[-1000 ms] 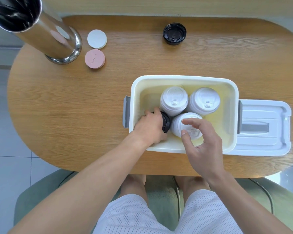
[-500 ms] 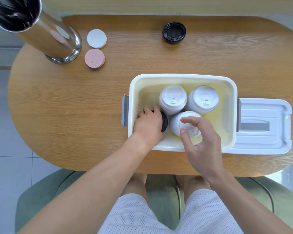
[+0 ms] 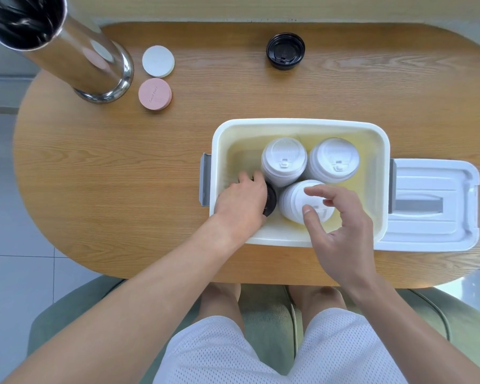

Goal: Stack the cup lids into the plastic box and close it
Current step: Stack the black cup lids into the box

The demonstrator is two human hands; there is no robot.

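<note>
The white plastic box stands open on the wooden table, with three stacks of white cup lids inside. My left hand is inside the box at its near left, fingers curled over a black lid that it mostly hides. My right hand hovers over the near white stack, fingers spread and loosely bent, holding nothing. Another black lid lies at the far side of the table. The box's white cover lies flat just right of the box.
A tall steel cylinder stands at the far left, with a white disc and a pink disc beside it. The table's near edge runs just under my forearms, above my knees and a green seat.
My left hand has pushed the black lid slightly deeper into the box's near left corner. My right hand stays over the near white stack, its fingers a little more spread.
</note>
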